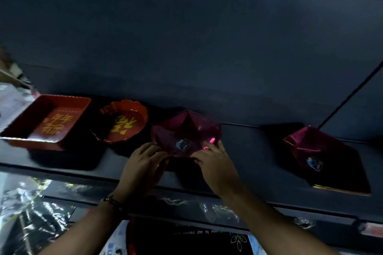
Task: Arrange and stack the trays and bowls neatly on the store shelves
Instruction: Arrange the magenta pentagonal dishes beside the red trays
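1. At the far left of the dark shelf (244,143) sits a red rectangular tray (44,122) with gold characters, tilted a little, its near edge close to the shelf's front lip.
2. Just beside it stands a red scalloped bowl (122,123), apart from the tray and set further back.
3. The left hand (143,163) rests against the near left corner of the magenta faceted bowl (185,132), its fingers (152,149) loosely spread along the rim; whether they curl beneath it I cannot tell.
4. The right hand (213,163) meets the bowl's near right corner, its fingers (209,148) lying fairly straight on the rim.
5. The step in hand looks like squaring this bowl into line with its neighbours. The next move likely calls for a gentle, even push from both hands, keeping it off the scalloped bowl.
6. To the right lies open shelf room, then a second magenta bowl (306,143) on a dark square tray (350,180) whose corner overhangs the front edge, so it could be knocked.
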Action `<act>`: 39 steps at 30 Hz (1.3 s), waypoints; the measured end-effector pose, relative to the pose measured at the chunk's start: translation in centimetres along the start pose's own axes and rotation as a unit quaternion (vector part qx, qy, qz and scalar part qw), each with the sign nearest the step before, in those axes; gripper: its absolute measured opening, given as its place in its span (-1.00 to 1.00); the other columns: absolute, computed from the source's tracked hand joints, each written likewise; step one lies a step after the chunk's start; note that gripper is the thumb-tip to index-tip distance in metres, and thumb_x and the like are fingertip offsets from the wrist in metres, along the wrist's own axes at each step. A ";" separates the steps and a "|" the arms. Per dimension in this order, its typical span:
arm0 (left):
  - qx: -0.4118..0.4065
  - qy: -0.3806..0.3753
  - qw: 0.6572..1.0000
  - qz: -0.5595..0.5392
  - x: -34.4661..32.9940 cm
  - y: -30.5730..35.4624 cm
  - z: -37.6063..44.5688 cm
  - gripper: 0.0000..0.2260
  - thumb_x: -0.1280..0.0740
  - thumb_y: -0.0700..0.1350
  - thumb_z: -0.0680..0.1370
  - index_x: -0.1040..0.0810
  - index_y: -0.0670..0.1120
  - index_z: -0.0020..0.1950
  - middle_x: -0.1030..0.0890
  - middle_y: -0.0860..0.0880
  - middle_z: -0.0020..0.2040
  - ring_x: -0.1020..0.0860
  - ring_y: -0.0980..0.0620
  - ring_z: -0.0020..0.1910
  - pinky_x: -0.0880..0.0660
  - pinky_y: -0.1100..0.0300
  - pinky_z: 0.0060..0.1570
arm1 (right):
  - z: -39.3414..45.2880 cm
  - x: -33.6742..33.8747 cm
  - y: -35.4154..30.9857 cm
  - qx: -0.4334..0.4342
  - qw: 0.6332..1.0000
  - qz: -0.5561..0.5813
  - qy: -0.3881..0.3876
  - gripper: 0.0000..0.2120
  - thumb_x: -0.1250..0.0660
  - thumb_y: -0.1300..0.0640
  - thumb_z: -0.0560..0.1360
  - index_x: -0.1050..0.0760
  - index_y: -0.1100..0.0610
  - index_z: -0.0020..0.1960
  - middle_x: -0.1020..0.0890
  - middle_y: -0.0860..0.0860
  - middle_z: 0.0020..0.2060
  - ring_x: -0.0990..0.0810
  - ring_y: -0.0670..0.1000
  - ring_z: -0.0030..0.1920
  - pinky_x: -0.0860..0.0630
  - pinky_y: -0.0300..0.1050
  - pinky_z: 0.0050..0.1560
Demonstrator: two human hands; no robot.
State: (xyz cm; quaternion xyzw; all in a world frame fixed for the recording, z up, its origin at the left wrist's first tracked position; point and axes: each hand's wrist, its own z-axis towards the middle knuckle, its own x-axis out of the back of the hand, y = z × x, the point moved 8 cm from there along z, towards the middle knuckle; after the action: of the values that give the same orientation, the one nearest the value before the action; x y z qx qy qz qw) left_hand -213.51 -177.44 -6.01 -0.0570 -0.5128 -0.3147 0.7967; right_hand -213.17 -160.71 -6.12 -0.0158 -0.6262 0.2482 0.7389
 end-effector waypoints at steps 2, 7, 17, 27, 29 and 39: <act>0.008 -0.023 1.000 -0.003 -0.7 -0.4 -0.7 -0.82 -0.28 -0.09 0.53 -0.67 -0.08 -0.02 -0.64 0.00 -0.05 -0.56 -0.06 0.06 -0.51 0.08 0.05 | -0.1 -1.2 0.2 0.006 1.000 -0.005 -0.006 -0.77 -0.24 0.18 0.56 -0.59 0.03 0.14 -0.65 -0.04 0.09 -0.34 0.08 0.40 0.10 0.05 0.45; 0.047 -0.064 0.997 -0.005 -1.8 -0.5 -1.8 -0.70 -0.17 -0.05 0.54 -0.67 -0.05 0.07 -0.64 0.06 0.09 -0.49 -0.03 0.27 -0.52 0.15 0.10 | -0.9 -4.1 1.1 0.004 0.998 -0.031 -0.061 -0.60 -0.10 0.25 0.60 -0.35 0.06 0.41 -0.48 0.02 0.35 -0.11 0.10 0.51 0.23 0.05 0.44; 0.077 -0.159 0.982 0.064 -3.2 0.9 -1.6 -0.63 -0.12 0.12 0.52 -0.63 0.00 0.09 -0.63 0.05 0.06 -0.54 -0.04 0.20 -0.46 0.02 0.16 | -2.3 -3.8 1.3 0.003 0.994 -0.011 -0.104 -0.45 -0.06 -0.13 0.60 -0.09 0.02 0.53 -0.13 -0.02 0.52 0.16 -0.05 0.52 0.37 -0.14 0.42; -0.002 -0.179 0.982 0.055 -5.9 9.4 2.3 -0.48 -0.09 0.17 0.55 -0.50 -0.09 0.35 -0.50 -0.11 0.35 -0.38 -0.16 0.40 -0.30 -0.10 0.35 | -7.5 0.8 6.2 -0.077 0.994 -0.031 -0.074 -0.39 -0.10 -0.08 0.60 0.06 0.03 0.55 0.05 -0.02 0.55 0.18 -0.03 0.53 0.34 -0.19 0.42; -0.026 -0.190 0.980 0.047 -7.2 11.9 3.3 -0.46 -0.05 0.20 0.55 -0.45 -0.05 0.40 -0.44 -0.08 0.41 -0.33 -0.13 0.44 -0.24 -0.06 0.39 | -9.2 2.5 8.2 -0.110 0.991 -0.045 -0.067 -0.38 -0.11 -0.06 0.60 0.08 0.04 0.55 0.06 -0.01 0.55 0.18 -0.01 0.53 0.34 -0.17 0.43; -0.201 -0.239 0.950 0.026 -14.2 26.9 8.6 -0.48 -0.09 0.11 0.62 -0.14 -0.02 0.55 -0.10 -0.04 0.58 0.00 -0.04 0.55 0.09 0.04 0.47 | -19.6 9.8 20.6 -0.294 0.951 -0.098 -0.017 -0.37 -0.14 0.02 0.58 0.06 0.09 0.55 0.01 0.06 0.54 0.12 0.06 0.53 0.23 -0.08 0.48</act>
State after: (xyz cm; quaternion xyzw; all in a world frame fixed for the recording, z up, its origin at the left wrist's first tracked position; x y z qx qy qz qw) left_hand -209.10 -146.21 -7.81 -0.3023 -0.6126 -0.3679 0.6308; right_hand -201.14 -133.24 -8.25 -0.1671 -0.6826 -0.0201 0.7112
